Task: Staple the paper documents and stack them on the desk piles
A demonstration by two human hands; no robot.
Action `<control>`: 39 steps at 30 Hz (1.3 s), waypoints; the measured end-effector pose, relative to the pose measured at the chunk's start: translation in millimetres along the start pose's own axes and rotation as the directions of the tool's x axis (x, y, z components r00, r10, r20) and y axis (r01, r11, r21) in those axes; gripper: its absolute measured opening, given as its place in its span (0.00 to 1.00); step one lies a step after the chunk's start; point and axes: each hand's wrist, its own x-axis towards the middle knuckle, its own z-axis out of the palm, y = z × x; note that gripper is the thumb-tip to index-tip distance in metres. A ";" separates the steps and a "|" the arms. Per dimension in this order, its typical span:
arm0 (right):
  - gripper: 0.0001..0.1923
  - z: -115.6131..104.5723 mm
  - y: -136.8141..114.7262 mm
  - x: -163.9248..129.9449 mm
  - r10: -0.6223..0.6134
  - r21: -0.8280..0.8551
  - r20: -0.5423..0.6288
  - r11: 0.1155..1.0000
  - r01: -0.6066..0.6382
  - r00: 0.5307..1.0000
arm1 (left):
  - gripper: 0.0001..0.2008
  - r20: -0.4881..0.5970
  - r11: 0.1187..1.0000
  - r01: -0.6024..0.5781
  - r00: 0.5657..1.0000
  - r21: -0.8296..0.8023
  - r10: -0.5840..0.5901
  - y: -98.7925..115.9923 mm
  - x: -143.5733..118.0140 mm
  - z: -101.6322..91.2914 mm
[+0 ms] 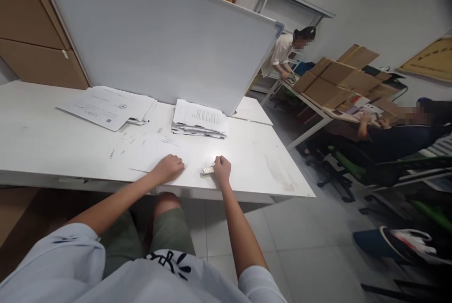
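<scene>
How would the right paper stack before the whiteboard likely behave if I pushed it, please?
The paper stack would probably shear apart, since its edges look uneven and no binding shows. It may feel heavy for its size, with many sheets piled together. It seems unlikely to roll or tip, lying flat on the table.

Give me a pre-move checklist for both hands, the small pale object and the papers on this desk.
1. Right hand on the small pale object: ok, fingers closed around one end.
2. Left hand free of any held item: cannot tell, its fingers are curled under.
3. Loose white sheet lying flat: ok, as far as it shows.
4. Paper stack clear of both hands: ok, it sits beyond them.
5. Left-hand paper pile squared up: not ok, its sheets are fanned unevenly.
</scene>
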 end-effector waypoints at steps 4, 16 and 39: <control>0.23 -4.3 -3.2 -3.7 0.013 -0.060 -0.051 0.998 -0.016 0.999 | 0.10 -0.155 0.993 0.031 0.987 -0.116 -0.049 69.5 18.8 34.7; 0.25 -10.8 -1.6 1.4 0.057 0.006 -0.066 0.998 -0.057 0.996 | 0.12 -0.155 0.996 0.019 0.987 -0.087 -0.032 108.4 22.2 41.0; 0.19 -18.8 4.5 6.8 0.075 0.127 -0.043 0.990 -0.069 0.996 | 0.18 -0.006 0.916 0.294 0.952 -0.274 -0.307 130.4 15.7 15.0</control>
